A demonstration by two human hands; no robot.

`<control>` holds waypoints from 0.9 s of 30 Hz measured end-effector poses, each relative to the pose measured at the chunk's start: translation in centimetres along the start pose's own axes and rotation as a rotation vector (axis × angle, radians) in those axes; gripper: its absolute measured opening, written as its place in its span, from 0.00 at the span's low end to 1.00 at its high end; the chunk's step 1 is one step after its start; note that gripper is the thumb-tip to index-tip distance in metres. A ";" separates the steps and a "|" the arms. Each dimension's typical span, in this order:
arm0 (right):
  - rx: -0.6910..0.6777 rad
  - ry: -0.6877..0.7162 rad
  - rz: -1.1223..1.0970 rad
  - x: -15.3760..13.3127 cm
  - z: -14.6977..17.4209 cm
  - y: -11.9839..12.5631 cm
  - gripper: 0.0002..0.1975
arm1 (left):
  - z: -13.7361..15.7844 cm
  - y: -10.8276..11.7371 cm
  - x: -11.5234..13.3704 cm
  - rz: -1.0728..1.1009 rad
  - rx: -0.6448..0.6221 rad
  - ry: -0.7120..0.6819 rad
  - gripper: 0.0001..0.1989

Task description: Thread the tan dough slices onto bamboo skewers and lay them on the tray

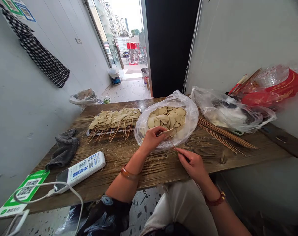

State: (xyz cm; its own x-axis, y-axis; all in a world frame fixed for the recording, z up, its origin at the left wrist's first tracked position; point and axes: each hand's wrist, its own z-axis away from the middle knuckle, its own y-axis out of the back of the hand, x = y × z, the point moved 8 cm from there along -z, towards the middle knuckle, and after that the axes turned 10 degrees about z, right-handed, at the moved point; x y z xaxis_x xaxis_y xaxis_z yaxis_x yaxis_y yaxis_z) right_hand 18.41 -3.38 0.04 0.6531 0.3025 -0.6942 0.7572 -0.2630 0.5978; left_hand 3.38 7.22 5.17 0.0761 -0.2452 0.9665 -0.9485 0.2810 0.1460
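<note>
My left hand (pixel 153 139) is closed on a pale flat round slice (pixel 168 132), above the near edge of a plastic bag (pixel 191 126) lying open. Many more such slices (pixel 172 117) lie heaped inside the bag. A thin wooden skewer (pixel 172 143) is pinched in my right hand (pixel 191 162), its far end reaching the slice in my left hand; whether it pierces the slice I cannot tell. Left of the bag, a tray (pixel 88 133) bears rows of skewered slices (pixel 114 118), their sticks pointing towards me.
Loose skewers (pixel 225 134) lie right of the bag, beside another plastic bag (pixel 229 114). A dark cloth (pixel 64 147), a white payment device (pixel 82 168) with a cable (pixel 72 190), and a green QR card (pixel 26 190) occupy the table's left side.
</note>
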 end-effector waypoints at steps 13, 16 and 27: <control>0.065 0.021 0.035 -0.1 0.0 0.1 0.15 | 0.4 -1.6 -0.5 0.056 -0.135 0.016 0.11; 0.067 0.021 0.025 -0.2 0.1 0.3 0.15 | 0.1 -0.9 -1.3 0.169 -0.043 0.085 0.13; 0.064 0.021 0.002 -0.3 0.3 0.5 0.15 | 0.3 -1.2 -3.3 0.554 -0.018 0.273 0.19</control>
State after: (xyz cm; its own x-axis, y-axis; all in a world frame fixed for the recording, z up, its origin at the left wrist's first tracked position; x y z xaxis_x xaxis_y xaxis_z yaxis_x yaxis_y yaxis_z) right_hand 18.61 -3.89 0.48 0.6552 0.3205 -0.6841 0.7545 -0.3213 0.5722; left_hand 4.14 7.38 1.70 -0.3485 0.1874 0.9184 -0.8645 0.3144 -0.3922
